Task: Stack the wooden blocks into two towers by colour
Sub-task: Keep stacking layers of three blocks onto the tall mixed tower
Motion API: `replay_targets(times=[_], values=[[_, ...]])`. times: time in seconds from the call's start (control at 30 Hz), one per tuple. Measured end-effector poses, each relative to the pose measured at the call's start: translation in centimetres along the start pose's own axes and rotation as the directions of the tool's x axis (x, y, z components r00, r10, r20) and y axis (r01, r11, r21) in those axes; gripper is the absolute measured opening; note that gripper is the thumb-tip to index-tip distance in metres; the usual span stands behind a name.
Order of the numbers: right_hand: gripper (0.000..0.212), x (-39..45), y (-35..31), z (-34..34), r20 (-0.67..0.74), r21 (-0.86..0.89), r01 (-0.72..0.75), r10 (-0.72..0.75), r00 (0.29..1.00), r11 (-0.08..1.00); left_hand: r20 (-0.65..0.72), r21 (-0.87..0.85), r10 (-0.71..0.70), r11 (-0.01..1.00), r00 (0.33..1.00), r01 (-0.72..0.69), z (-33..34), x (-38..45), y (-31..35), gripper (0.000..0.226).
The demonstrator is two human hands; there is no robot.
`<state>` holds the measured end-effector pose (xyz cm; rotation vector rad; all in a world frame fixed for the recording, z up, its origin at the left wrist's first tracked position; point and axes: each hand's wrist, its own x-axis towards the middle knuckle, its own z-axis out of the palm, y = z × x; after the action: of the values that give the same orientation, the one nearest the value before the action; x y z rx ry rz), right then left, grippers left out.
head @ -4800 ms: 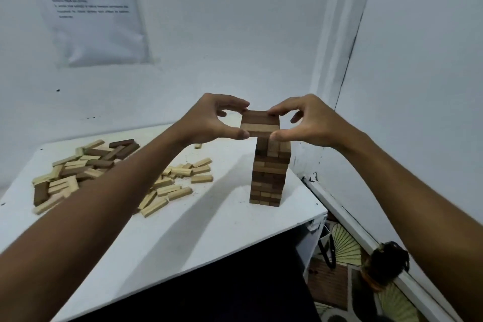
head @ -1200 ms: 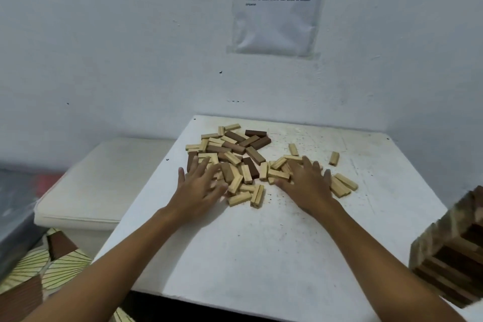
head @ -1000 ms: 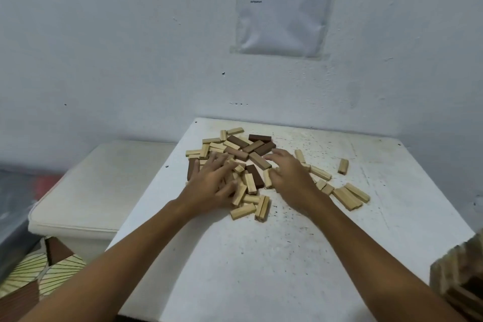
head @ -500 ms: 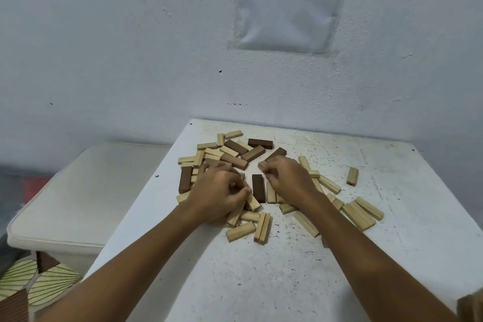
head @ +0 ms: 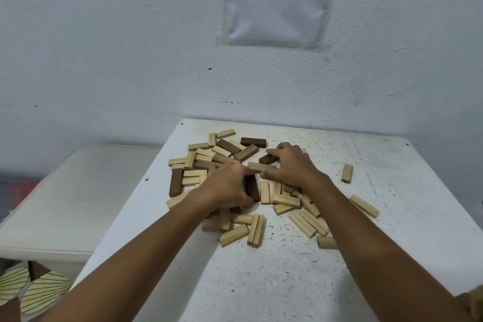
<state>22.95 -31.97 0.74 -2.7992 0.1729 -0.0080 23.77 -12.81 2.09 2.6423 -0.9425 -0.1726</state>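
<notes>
A dark block (head: 252,188) is lying mid-pile on the white table (head: 287,282), the left hand (head: 226,188) grasping it from nine o'clock. At one o'clock, the right hand (head: 292,165) is pinching another dark block (head: 268,158). Light blocks (head: 308,222) are lying scattered around.

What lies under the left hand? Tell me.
The left hand rests on the block pile, its fingers against a dark block. Light blocks poke out below its wrist side. Whatever lies beneath the palm is covered.
</notes>
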Motion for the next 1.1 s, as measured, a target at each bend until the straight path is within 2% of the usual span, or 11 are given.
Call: replay_targets(times=[0.13,0.4,0.5,0.67,0.73,0.9,1.1], values=[[0.066,-0.4,-0.3,0.0,-0.042,-0.014,-0.024,0.023,0.999,1.0,-0.026,0.008,0.031,1.0,0.999,-0.031,-0.2,0.0,0.0,0.052],[0.04,-1.1,-1.2,0.3,-0.143,0.091,-0.027,0.04,0.989,0.996,-0.049,-0.02,0.012,1.0,0.999,-0.013,-0.1,-0.4,0.3,0.044],[0.038,-1.5,-1.3,0.3,-0.227,0.131,-0.048,0.077,0.971,0.99,-0.072,-0.069,0.006,0.998,0.997,-0.011,-0.4,-0.6,0.6,0.034],[0.039,-3.8,-2.2,-0.4,-0.369,0.157,-0.058,0.113,0.922,0.986,-0.171,-0.165,-0.011,0.986,0.985,-0.018,-1.2,-1.9,1.1,0.046],[0.039,-5.8,-2.7,-0.3,-0.375,0.181,-0.071,0.135,0.917,0.981,-0.174,-0.142,0.017,0.989,0.985,-0.042,-1.1,-3.0,1.5,0.049],[0.039,-12.5,-3.7,0.6,-0.35,0.229,-0.066,0.146,0.925,0.971,-0.16,-0.018,0.061,0.998,0.985,-0.064,0.2,-7.7,1.8,0.073],[0.037,-20.1,-3.7,1.1,-0.27,0.242,-0.042,0.109,0.957,0.969,-0.239,-0.082,0.117,0.987,0.964,-0.14,1.6,-14.4,2.1,0.087]])
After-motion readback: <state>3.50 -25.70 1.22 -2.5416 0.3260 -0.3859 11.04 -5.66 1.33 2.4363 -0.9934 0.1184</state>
